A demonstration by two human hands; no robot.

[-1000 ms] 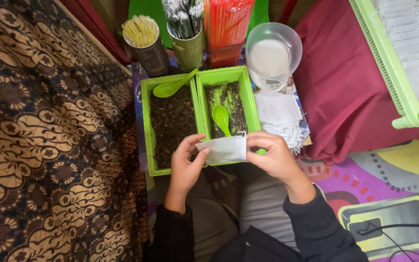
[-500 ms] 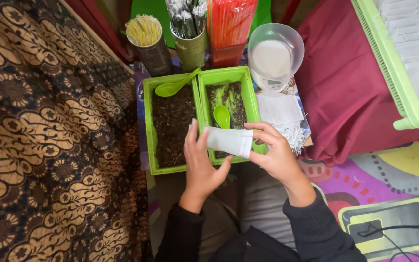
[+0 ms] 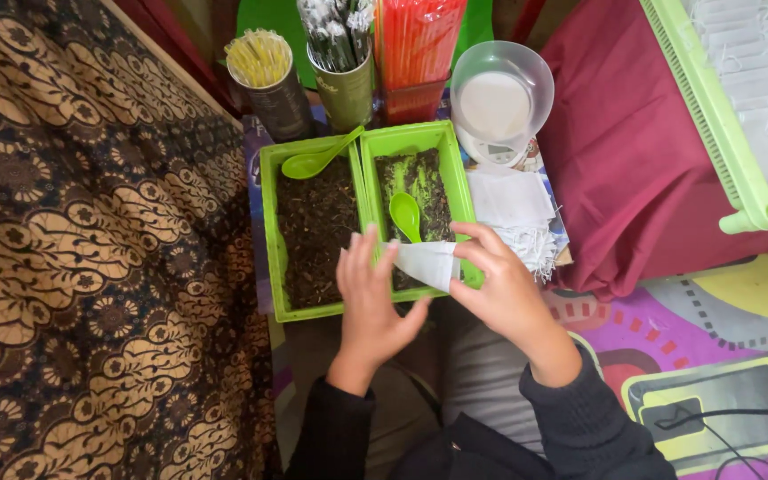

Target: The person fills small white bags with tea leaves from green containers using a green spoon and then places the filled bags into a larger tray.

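Both hands, left (image 3: 369,298) and right (image 3: 501,284), pinching a white paper bag (image 3: 427,261) over green trays (image 3: 313,233) of dark soil.

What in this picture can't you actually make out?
Head view, the only one:
- Inside of the white paper bag: the left hand and right hand cover its ends; contents cannot be told.
- Lower part of the right green tray: behind bag and hands.
- Display of the small scale: too small.
- White items in the pale green basket: cut off by the right edge.
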